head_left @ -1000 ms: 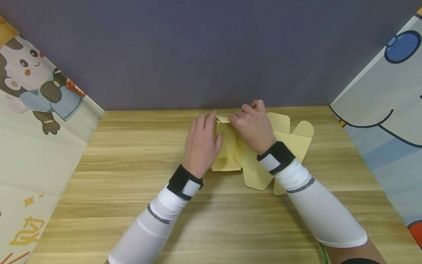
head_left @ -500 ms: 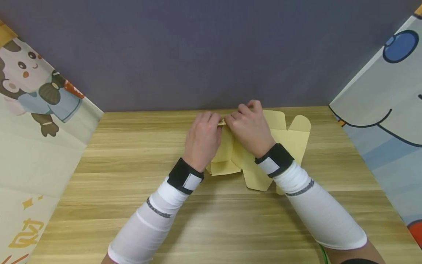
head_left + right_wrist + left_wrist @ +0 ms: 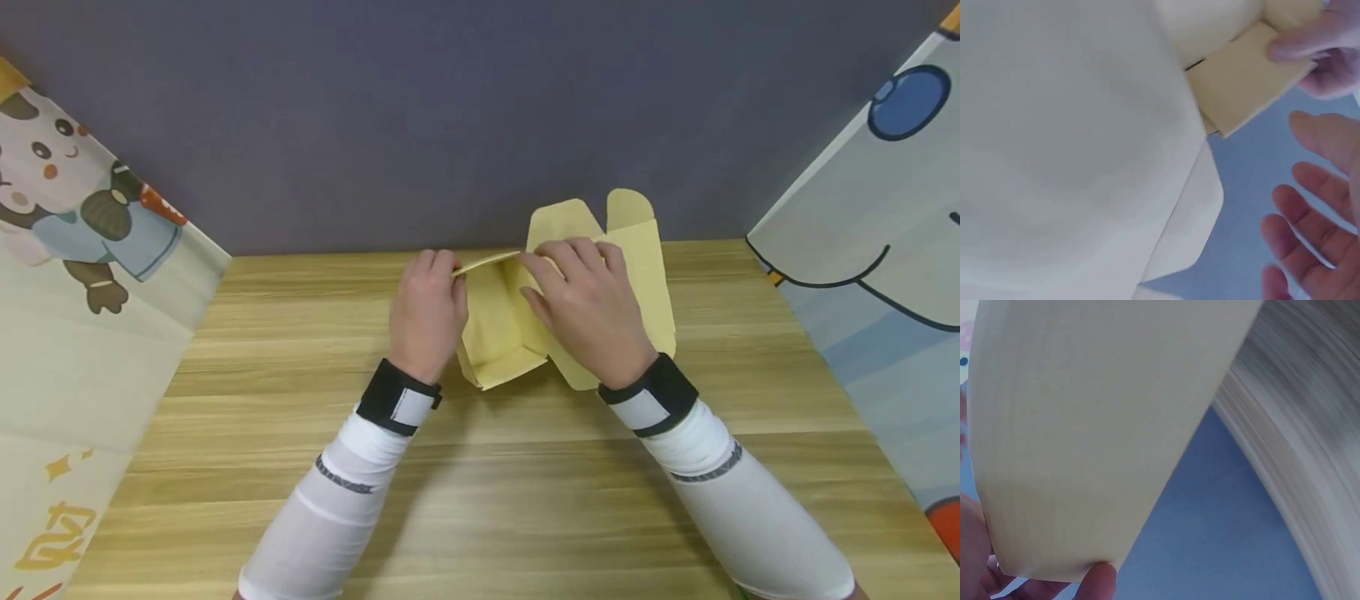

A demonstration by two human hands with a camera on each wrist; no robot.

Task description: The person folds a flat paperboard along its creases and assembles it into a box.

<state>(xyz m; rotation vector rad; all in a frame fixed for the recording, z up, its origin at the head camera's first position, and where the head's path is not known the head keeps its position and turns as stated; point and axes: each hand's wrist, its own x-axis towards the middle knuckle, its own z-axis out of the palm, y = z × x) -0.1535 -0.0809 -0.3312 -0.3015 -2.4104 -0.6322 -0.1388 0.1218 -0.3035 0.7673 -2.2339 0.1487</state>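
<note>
A pale yellow cardboard box [image 3: 513, 369], partly folded, stands on the wooden table with its inside facing up. Its lid [image 3: 647, 279] spreads out to the right, with rounded flaps at the far edge. My left hand [image 3: 427, 317] pinches the far wall near its left corner; the right wrist view shows its thumb on that folded wall [image 3: 1241, 81]. My right hand [image 3: 592, 308] hovers over the lid side, and in the right wrist view its fingers [image 3: 1297, 247] are spread and loosely bent, apart from the wall. In the left wrist view, a cardboard side [image 3: 1085, 425] fills much of the picture.
A dark blue-grey panel [image 3: 480, 125] rises right behind the table's back edge, close to the box. Printed cartoon panels stand at the left [image 3: 90, 333] and right [image 3: 862, 250]. Wooden tabletop [image 3: 525, 500] extends in front of the box.
The box has turned counterclockwise, its lid swinging left and toward the back panel. My left hand has moved left, now pinching the far wall. My right hand has loosened its curled fingers.
</note>
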